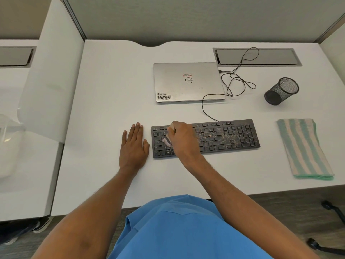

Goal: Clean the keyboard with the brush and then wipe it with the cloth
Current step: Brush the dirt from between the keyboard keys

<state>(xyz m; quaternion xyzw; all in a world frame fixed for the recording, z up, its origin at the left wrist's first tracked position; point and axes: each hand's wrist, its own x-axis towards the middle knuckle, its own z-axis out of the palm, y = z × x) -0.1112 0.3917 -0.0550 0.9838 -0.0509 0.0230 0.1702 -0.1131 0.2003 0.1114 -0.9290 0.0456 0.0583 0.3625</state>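
Here, the right hand (pixel 182 140) grips the brush (pixel 166 141) over the crumb-speckled black keyboard (pixel 233 135), while the left hand (pixel 133 146) lies flat.

White desk (pixel 112 90): keyboard (pixel 233 135), laptop (pixel 188 82), cloth (pixel 304 148), cup (pixel 281 91).

Keyboard (pixel 214 137) frame centre on surface (pixel 112 90); laptop (pixel 188 82) above it; cloth (pixel 304 148) right; mesh cup (pixel 281 90) upper right.

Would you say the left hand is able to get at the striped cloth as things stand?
Probably not easily: the left hand rests flat left of the keyboard, the cloth lies beyond its right end, and the right arm crosses between.
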